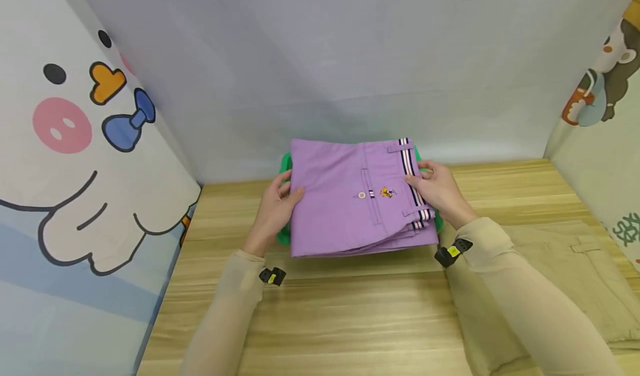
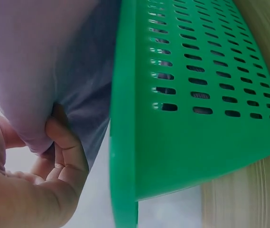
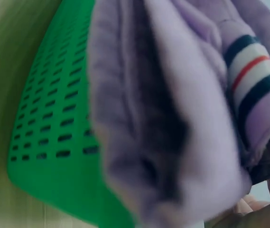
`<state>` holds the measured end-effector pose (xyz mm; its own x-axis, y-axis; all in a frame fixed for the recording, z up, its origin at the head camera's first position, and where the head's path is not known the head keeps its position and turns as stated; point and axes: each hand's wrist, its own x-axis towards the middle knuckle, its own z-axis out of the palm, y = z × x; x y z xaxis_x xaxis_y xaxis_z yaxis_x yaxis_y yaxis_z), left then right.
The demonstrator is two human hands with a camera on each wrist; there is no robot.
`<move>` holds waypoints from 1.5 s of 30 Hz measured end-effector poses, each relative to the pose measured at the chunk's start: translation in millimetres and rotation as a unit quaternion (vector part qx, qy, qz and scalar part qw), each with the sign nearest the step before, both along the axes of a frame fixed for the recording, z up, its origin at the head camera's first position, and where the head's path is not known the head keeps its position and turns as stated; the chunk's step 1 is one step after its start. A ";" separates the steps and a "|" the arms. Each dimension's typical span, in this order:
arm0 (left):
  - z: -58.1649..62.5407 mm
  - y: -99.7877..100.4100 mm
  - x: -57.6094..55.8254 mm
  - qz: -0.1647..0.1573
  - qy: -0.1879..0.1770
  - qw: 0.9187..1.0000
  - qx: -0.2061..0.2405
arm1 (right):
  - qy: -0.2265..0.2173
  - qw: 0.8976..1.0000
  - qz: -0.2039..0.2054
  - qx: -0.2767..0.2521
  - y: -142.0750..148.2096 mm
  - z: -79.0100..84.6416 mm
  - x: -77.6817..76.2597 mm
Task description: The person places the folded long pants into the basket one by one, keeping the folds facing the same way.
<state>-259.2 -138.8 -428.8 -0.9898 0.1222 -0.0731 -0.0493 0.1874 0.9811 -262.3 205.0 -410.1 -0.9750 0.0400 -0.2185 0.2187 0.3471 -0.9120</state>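
Folded purple trousers (image 1: 330, 198) with a striped waistband and a small embroidered figure lie over the top of a green plastic basket (image 2: 172, 152), hiding most of it in the head view. My left hand (image 1: 277, 206) grips their left edge, thumb on top and fingers underneath. At the waistband end, my right hand (image 1: 442, 190) pinches the right edge with its thumb on the striped band. The left wrist view shows the trousers' edge between thumb and fingers beside the basket rim. In the right wrist view the folded layers hang at the basket's slotted wall.
Beige trousers (image 1: 565, 287) are spread on the wooden table (image 1: 350, 320) at the right, partly under my right forearm. A pale curtain (image 1: 340, 59) stands behind the basket. Cartoon-printed panels flank the table, one with a white bird (image 1: 65, 192).
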 end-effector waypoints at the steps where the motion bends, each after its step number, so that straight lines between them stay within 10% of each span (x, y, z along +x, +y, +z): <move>1: -0.5 0.8 -2.3 0.002 0.001 1.000 -0.001 | 0.002 1.000 0.000 0.005 -0.1 0.3 -1.7; 33: -9.7 12.2 -34.4 0.023 0.031 0.997 -0.072 | 0.099 0.987 -0.035 0.122 -13.0 -27.4 -35.5; 45: -16.3 12.3 -28.3 -0.021 0.091 0.958 -0.272 | 0.085 0.968 0.004 0.234 -20.7 -27.6 -30.4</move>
<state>-287.5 -126.5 -445.1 -0.9872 0.1553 0.0370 0.1329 0.6705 0.7299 -292.8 184.3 -437.7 -0.9960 0.0888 -0.0137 0.0746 0.7323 -0.6768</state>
